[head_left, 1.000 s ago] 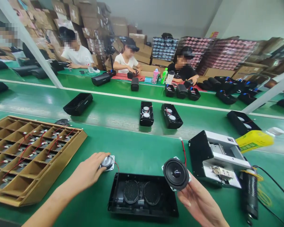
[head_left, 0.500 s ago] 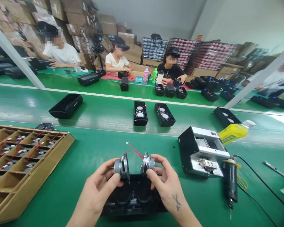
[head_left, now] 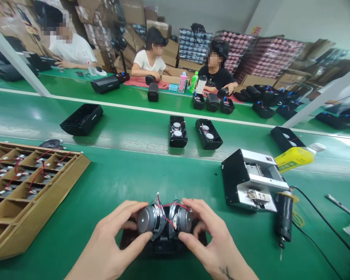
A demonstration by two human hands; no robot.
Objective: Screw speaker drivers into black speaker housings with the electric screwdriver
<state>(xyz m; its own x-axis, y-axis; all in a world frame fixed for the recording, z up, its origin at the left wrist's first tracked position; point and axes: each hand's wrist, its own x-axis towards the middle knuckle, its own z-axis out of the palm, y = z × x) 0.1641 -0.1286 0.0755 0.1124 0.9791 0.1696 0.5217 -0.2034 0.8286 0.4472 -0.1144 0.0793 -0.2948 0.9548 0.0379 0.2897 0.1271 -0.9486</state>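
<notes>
Between thumb and fingers, my left hand (head_left: 122,229) grips a round speaker driver (head_left: 146,219) by its grey magnet. My right hand (head_left: 205,229) grips a second speaker driver (head_left: 184,220) the same way. The magnets face outward and towards me, and the metal frames lean in towards each other. Thin red wires (head_left: 172,204) with a small white plug run between the two drivers. Directly below them is a black speaker housing (head_left: 163,249) on the green bench, mostly covered by the drivers and my hands.
At left stands a divided cardboard box (head_left: 58,190) of wired drivers. To the right are a black-and-silver machine (head_left: 251,182), an electric screwdriver (head_left: 284,217) with cables and a yellow bottle (head_left: 296,157). Beyond, black housings (head_left: 177,132) rest on the green line, with several people seated behind.
Both drivers have come down closer to the housing and tilted so their magnet backs show more. The camera view has shifted slightly.
</notes>
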